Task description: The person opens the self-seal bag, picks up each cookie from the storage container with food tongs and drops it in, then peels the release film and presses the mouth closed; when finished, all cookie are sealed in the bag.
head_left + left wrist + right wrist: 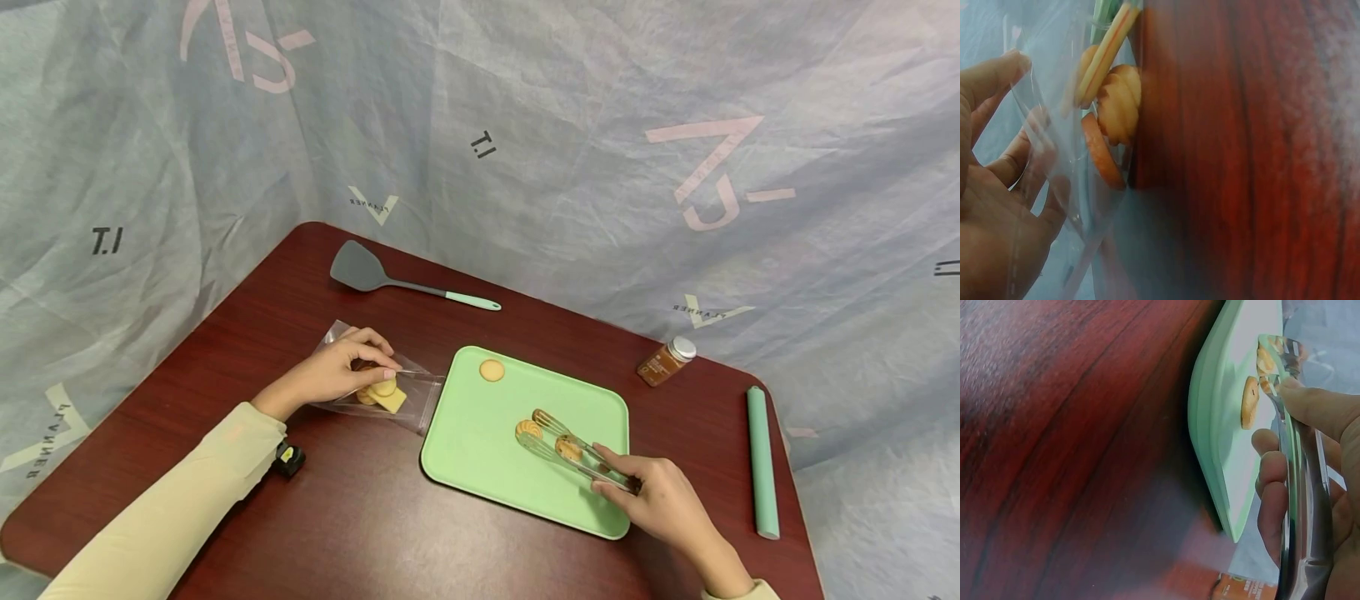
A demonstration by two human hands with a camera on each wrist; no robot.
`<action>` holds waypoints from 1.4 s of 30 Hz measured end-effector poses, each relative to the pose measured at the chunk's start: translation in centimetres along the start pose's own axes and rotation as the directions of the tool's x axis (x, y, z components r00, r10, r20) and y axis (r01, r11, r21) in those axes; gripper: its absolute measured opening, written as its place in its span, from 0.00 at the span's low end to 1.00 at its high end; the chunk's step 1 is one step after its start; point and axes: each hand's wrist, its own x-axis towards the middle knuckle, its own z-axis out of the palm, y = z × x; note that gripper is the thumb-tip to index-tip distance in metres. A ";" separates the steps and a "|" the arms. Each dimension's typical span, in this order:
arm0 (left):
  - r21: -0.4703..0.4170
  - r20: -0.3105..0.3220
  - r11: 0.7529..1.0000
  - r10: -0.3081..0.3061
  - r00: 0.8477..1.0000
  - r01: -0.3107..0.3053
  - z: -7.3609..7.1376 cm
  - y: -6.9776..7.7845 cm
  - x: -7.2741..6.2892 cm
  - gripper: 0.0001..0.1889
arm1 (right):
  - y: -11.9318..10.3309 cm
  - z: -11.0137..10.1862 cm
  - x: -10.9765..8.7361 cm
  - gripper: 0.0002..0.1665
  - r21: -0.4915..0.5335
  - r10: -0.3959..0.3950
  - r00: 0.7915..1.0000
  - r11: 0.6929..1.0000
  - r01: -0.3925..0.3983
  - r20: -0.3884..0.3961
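My left hand pinches the upper layer of a clear plastic bag between thumb and fingers. Inside the bag lie several cookies, including a square one. With my right hand I grip metal tongs, their arms spread over the light green tray. The tong heads are around a swirled cookie. A speckled cookie lies on the tray between the tong arms, nearer my fingers. One plain round cookie rests by the tray's far left corner.
A grey spatula with a pale green handle lies at the back of the dark red table. Behind the tray's right side is a brown jar with a silver lid. A green cylinder lies along the right edge.
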 end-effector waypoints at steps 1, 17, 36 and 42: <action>0.005 0.000 1.000 0.001 1.000 -0.001 0.0 0.0 0.0 0.07 | 0.0 0.0 0.0 0.29 -0.001 -0.001 1.000 1.000 0.001 -0.001; 0.004 0.002 1.000 -0.010 1.000 0.010 -0.1 0.2 0.0 0.07 | -0.2 -0.1 0.2 0.29 0.001 0.007 1.000 1.000 -0.007 -0.003; 0.016 -0.005 1.000 -0.007 1.000 0.007 -0.1 0.1 -0.3 0.07 | -0.3 0.3 1.0 0.28 0.004 -0.001 1.000 1.000 0.001 -0.008; -0.022 0.008 1.000 -0.019 1.000 0.019 -0.2 0.3 -0.4 0.08 | -0.4 0.2 1.1 0.29 0.003 0.004 1.000 1.000 -0.004 -0.012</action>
